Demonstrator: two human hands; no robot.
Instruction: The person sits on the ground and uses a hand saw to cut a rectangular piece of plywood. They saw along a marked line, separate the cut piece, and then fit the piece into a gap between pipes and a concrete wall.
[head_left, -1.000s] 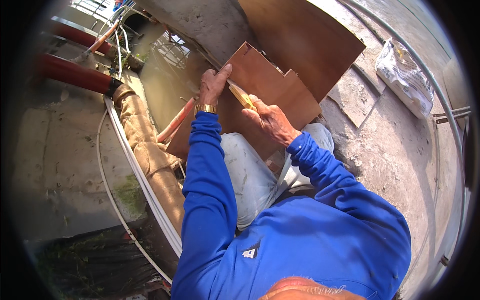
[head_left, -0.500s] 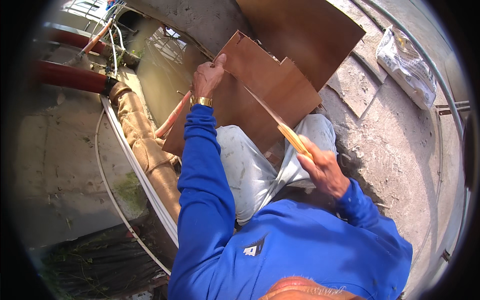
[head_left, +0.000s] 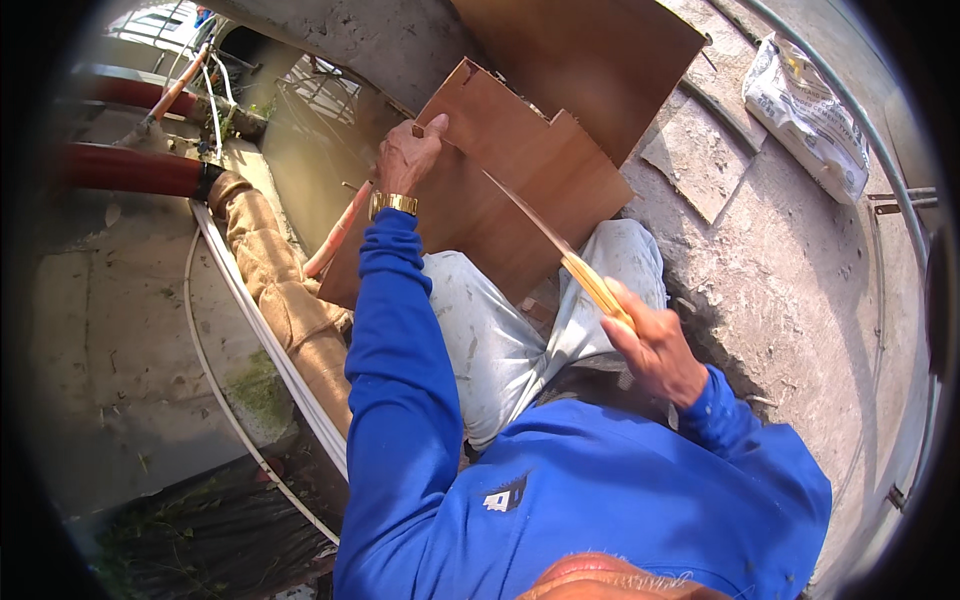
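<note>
The right grip [head_left: 655, 345] is closed around the yellow handle of the saw [head_left: 567, 255], whose thin blade tapers away between 10 and 11 o'clock, its tip over the board [head_left: 540, 160]. Whether the teeth touch the wood, I cannot tell. At about 10 o'clock from there, the left grip [head_left: 405, 160] clasps the board's edge, thumb on the face; its fingers are partly hidden.

The blade points near the left grip, so a skid off the face could carry it toward that thumb. Held by one hand at its 9 o'clock edge and apparently propped by the trousers [head_left: 480, 310], the board might rock or twist, which would pinch or bend so slender a blade. A slip backward, toward 5 o'clock, could bring the steel close to the knee.

The board lies tilted at 11 o'clock from the right grip, flat and reddish brown, darker toward 7 o'clock. Its far edge has a stepped notch and looks rough; a small dark mark sits at its 12 o'clock corner. Beyond, at 1 o'clock, is a larger brown sheet [head_left: 590, 70]; farther out, at 2 o'clock, a white bag [head_left: 808, 120] rests on concrete.
</note>
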